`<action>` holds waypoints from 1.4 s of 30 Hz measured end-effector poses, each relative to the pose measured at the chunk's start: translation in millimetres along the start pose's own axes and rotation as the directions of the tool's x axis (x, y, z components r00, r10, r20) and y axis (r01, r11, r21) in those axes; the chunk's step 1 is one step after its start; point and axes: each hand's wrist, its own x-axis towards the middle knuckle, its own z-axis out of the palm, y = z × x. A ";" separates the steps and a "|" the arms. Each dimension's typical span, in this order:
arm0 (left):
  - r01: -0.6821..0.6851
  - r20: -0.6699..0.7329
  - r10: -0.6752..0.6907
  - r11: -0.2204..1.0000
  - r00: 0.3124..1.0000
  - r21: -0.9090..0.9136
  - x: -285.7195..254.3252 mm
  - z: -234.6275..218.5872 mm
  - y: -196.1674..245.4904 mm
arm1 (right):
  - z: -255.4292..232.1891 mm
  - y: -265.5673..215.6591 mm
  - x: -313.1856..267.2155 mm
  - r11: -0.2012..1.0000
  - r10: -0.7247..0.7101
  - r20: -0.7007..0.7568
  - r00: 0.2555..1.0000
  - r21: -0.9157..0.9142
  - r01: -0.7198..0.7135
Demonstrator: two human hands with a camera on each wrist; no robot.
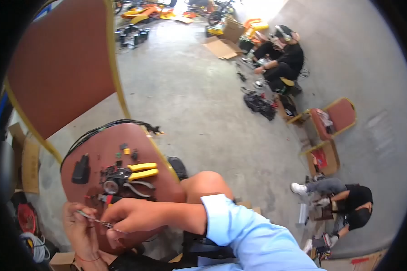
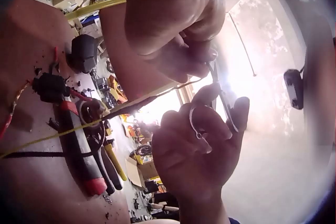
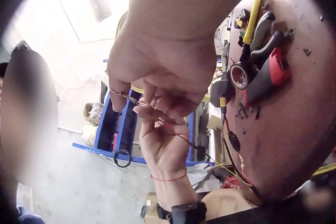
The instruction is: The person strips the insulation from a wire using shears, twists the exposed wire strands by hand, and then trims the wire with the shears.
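Over the brownish-red chair seat [image 1: 106,137], my two hands meet at the fingertips. My right hand [image 1: 138,214] grips a slim metal tool [image 2: 227,103] with a small ring at the end of a thin curved arm; its kind cannot be told. My left hand [image 1: 81,232], wearing a red string bracelet, pinches thin wire at the tool's tip. A dark wire [image 2: 126,109] and a yellow wire [image 2: 63,136] run from those fingers back toward the seat. Closest on the seat lies a red and black handle [image 3: 269,77], beside a round roll [image 3: 239,76].
Yellow-handled pliers [image 1: 142,171], a black block [image 1: 80,170] and small connectors [image 1: 126,151] lie on the seat. A black cable [image 1: 95,131] curls along its far edge. Another chair [image 1: 63,67] stands behind it. Two people sit on the floor to the right, among boxes [image 1: 323,158].
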 end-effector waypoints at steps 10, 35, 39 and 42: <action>0.079 -0.053 -0.076 0.996 0.996 0.045 -0.2 36.5 15.1 | -9.9 4.0 -9.4 0.992 0.087 0.016 0.996 0.095 -0.088; 0.186 0.065 -0.180 0.976 0.982 -0.114 6.4 27.7 13.1 | -6.2 7.3 -5.7 0.961 0.159 0.046 0.986 0.222 -0.165; 0.202 0.114 -0.184 0.965 0.976 -0.170 5.3 21.3 6.5 | -4.6 17.9 -5.7 0.945 0.109 0.092 0.990 0.299 -0.132; 0.209 0.145 -0.180 0.952 0.973 -0.222 5.3 24.3 2.6 | -8.1 28.5 -4.9 0.944 0.087 0.114 0.990 0.307 -0.118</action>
